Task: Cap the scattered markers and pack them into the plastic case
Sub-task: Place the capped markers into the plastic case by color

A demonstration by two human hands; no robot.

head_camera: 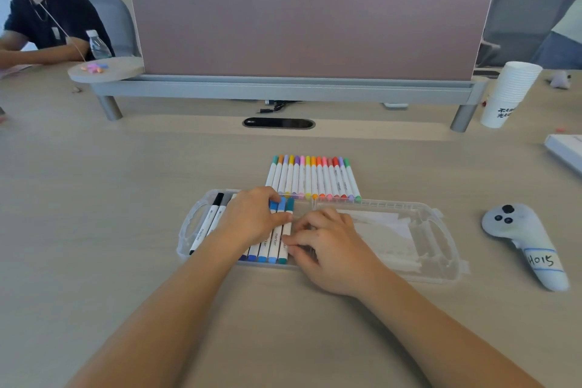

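A clear plastic case (441,239) lies across the desk in front of me. Its left half holds a row of capped markers: black ones (208,220) at the left, blue and teal ones (277,242) toward the middle. My left hand (252,217) lies flat over this row, fingers pressing on the blue markers. My right hand (327,246) sits just right of them, its curled fingertips touching the teal marker at the row's end. Behind the case, several capped markers (311,178) in many colours lie side by side on the desk.
A white handheld controller (529,242) lies right of the case. A stack of paper cups (507,94) stands at the back right, near a white box edge (567,151). A grey shelf with a pink divider (308,31) spans the back. People sit beyond it.
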